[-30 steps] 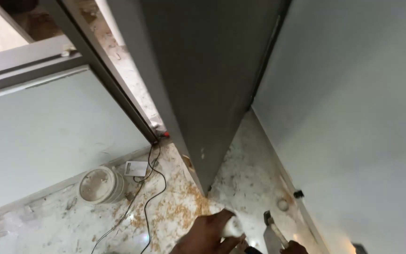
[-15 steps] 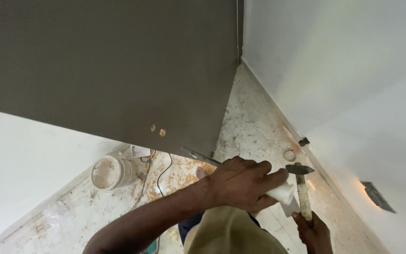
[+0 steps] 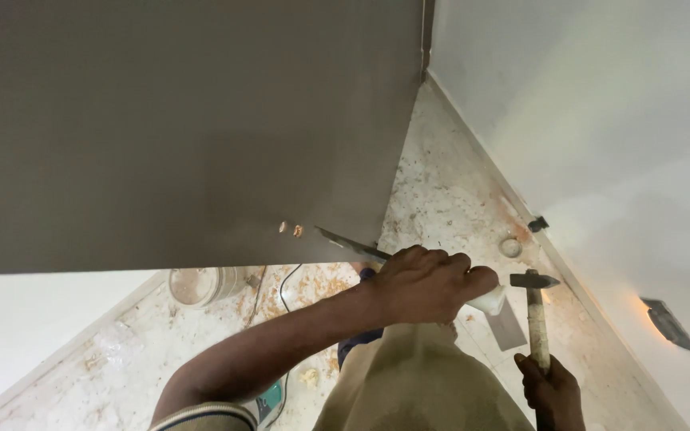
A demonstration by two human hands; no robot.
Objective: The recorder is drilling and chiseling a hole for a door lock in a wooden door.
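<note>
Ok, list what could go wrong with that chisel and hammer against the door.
1. The left hand wraps the chisel close to its white handle end, near the hammer; a glancing blow could hit the fingers.
2. The blade tip rests at the grey door edge; a slip might gouge it.
3. A cable lies on the floor underfoot.

The person's left hand (image 3: 425,283) and right hand (image 3: 551,391) are bare, the left forearm is uncovered up to a short striped sleeve cuff (image 3: 201,415) at seven o'clock, and khaki trousers (image 3: 417,383) cover the legs at six o'clock.
</note>
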